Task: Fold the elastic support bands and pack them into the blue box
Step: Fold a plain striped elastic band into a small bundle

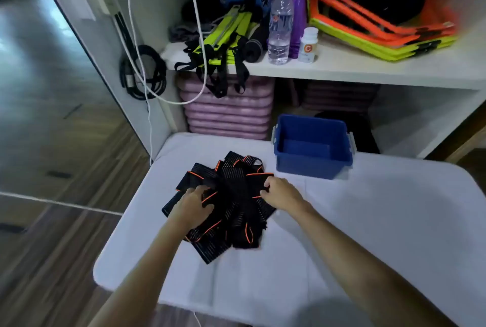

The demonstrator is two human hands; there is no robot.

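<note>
A loose heap of several black elastic support bands (231, 211) with orange edging lies on the white table (368, 221). My left hand (192, 207) is on the left side of the heap, fingers curled into the bands. My right hand (280, 193) is at the heap's right edge and pinches a band end between thumb and fingers. The blue box (313, 146) stands open at the table's far edge, right of the heap; nothing shows inside it.
Behind the table a white shelf (342, 68) carries a water bottle (280, 26), a small pill bottle (309, 45), yellow-green straps and orange frames. Pink mats (228, 108) are stacked underneath. Cables hang at the left. Wooden floor lies left of the table.
</note>
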